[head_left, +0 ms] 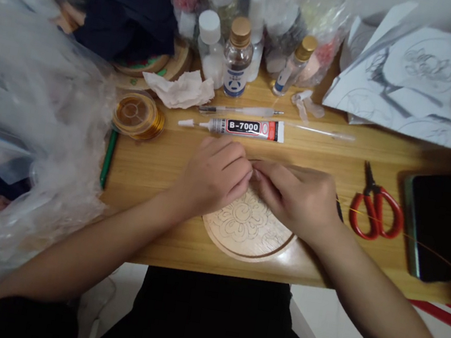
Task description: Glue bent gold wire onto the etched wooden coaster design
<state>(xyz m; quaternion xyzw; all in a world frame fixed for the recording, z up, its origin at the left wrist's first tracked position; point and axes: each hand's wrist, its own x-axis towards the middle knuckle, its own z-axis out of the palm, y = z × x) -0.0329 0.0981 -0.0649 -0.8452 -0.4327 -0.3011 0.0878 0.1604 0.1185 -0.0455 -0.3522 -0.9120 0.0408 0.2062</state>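
Patterned disc (241,229), tabletop's (154,180) front edge | flower outline (239,214) drawn, visible petals unfilled; remainder unclear | left hand (215,176), right hand (305,197) curled together, can't tell grip

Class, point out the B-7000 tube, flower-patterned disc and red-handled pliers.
B-7000 tube (246,127), head view: printed label.
Flower-patterned disc (246,225), head view: patterned face.
Red-handled pliers (372,189), head view: pivot.
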